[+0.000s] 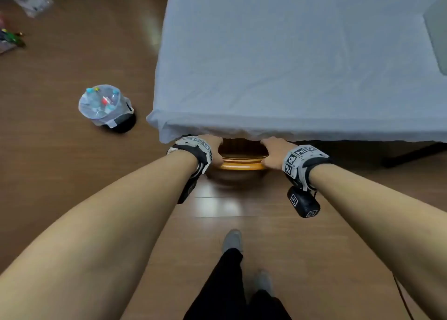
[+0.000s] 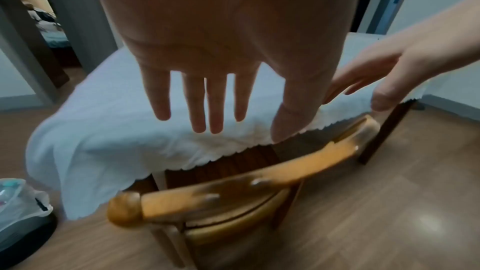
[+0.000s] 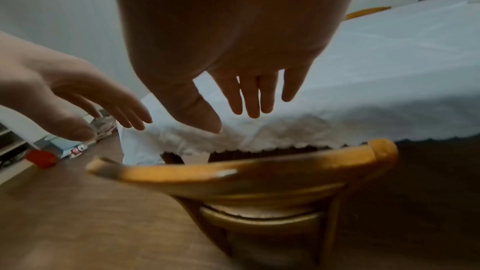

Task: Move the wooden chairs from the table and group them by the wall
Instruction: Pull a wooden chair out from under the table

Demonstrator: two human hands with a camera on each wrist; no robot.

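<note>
hands (image 2: 207, 52): 2, spread above backrest; wooden chair (image 2: 233, 188): 1; table (image 1: 290, 53): 1

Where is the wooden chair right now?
In the head view, the wooden chair is tucked under the near edge of the table, between the left hand and right hand.

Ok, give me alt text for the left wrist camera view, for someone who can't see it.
The left hand, fingers straight and spread, hovers above the curved top rail of a wooden chair tucked under a table draped in a white tablecloth. The right hand reaches in from the right, also open. A lined bin stands on the wood floor at lower left.
</note>
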